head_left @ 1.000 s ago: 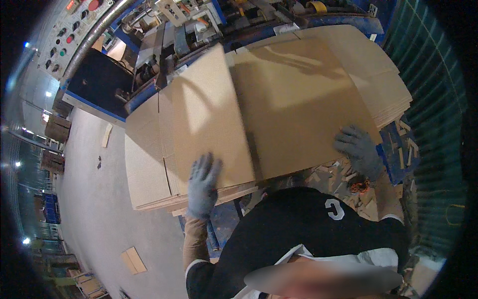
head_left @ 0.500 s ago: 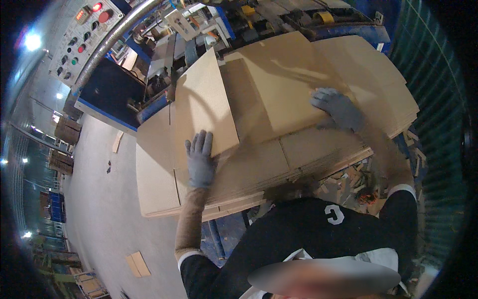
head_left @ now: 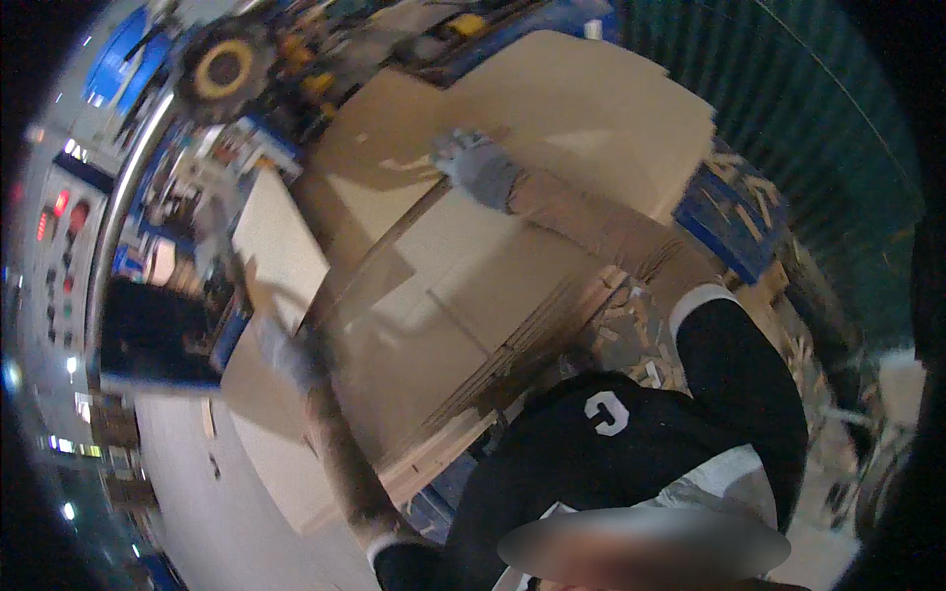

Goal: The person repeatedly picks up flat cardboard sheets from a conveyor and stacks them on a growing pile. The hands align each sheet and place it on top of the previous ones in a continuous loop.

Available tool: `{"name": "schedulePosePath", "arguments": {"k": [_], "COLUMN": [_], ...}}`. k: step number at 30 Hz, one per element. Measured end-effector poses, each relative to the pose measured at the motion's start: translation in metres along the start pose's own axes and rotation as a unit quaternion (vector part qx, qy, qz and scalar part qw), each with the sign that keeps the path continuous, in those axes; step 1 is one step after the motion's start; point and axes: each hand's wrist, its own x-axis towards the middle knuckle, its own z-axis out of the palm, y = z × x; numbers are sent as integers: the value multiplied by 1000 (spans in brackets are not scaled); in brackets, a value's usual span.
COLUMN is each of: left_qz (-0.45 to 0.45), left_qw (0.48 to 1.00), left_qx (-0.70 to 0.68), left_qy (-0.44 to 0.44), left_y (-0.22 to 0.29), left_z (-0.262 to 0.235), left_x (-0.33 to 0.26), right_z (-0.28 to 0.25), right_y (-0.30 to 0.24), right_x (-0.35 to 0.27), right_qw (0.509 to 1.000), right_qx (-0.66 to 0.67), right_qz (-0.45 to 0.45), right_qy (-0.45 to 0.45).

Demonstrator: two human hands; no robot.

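Note:
My left hand (head_left: 292,357), in a grey glove, is at the lower end of a pale cardboard sheet (head_left: 280,244) that stands tilted above the stack. Its fingers are smeared by motion, so their grip is unclear. My right hand (head_left: 480,173), gloved the same, reaches across the stack with fingers spread. It lies at the edge of another cardboard sheet (head_left: 370,202) that slants away to the left. Under both hands is a broad stack of flat cardboard sheets (head_left: 463,281), its layered edges facing me.
A machine with a dark, yellow-centred wheel (head_left: 225,69) stands beyond the stack. At the left are a control panel (head_left: 65,251) and a curved metal pipe (head_left: 116,222). Cardboard scraps (head_left: 631,335) litter the area below the stack; a green corrugated wall (head_left: 838,148) rises on the right.
The view has turned, so the scene is shifted and tilted. My right hand has moved left across the sheets. The pale sheet by my left hand now stands farther left, nearer the machine.

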Motion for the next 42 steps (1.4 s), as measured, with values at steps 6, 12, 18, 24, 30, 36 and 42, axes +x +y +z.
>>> {"name": "schedulePosePath", "arguments": {"k": [6,12,18,24,30,36,42], "left_qz": [-262,-202,-572,-648,-650,-508,-488], "left_qw": [929,955,815,754,753,765,697], "left_qx": [105,47,93,67,46,-132,-427], "left_qy": [-238,-213,7,79,93,373,307], "left_y": [-26,-84,-92,-87,-70,-59,-84], "left_z": [-31,-17,-99,-139,-181,-195,-201], "left_x": [-62,-75,-183,-222,-198,-167,-179], "right_z": [45,22,-83,-44,-32,5,-123], "right_y": [17,18,117,126,163,217,157], "right_x": [3,43,-135,-202,-213,-205,-175], "right_qw": [992,990,815,825,835,744,634], "right_qx": [-128,-1,268,-189,93,250,614], "right_qz": [9,114,509,533,528,381,253], "right_qy": [2,83,66,-4,124,489,397]}}
